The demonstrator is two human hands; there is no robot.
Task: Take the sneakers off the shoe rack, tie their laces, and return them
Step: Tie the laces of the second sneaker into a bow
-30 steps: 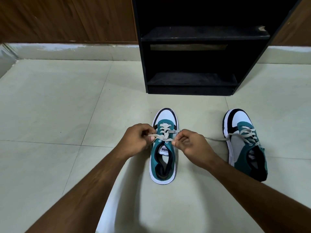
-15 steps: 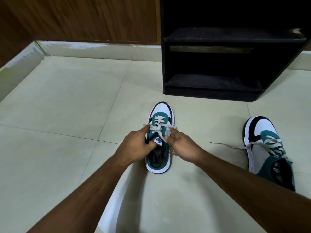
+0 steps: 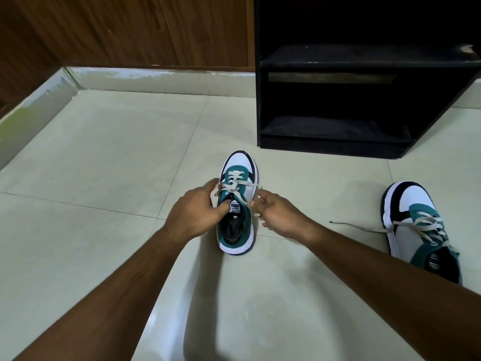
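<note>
A teal, white and black sneaker (image 3: 240,165) stands on the floor in the middle, toe pointing toward the black shoe rack (image 3: 338,82). My left hand (image 3: 195,212) pinches a loop of its beige lace (image 3: 235,187) at the sneaker's left side. My right hand (image 3: 278,213) pinches the other lace end at the right side of the tongue. The second sneaker (image 3: 416,225) lies on the floor at the right, its lace trailing loose to the left.
Both shelves of the shoe rack hold nothing. Pale floor tiles (image 3: 104,165) stretch to the left. A wooden wall (image 3: 130,29) with a light skirting runs along the back and the left corner.
The view has swung left, so the rack and second sneaker sit further right. My hands drew in from a wide pull on the lace and now hold it close to the tongue.
</note>
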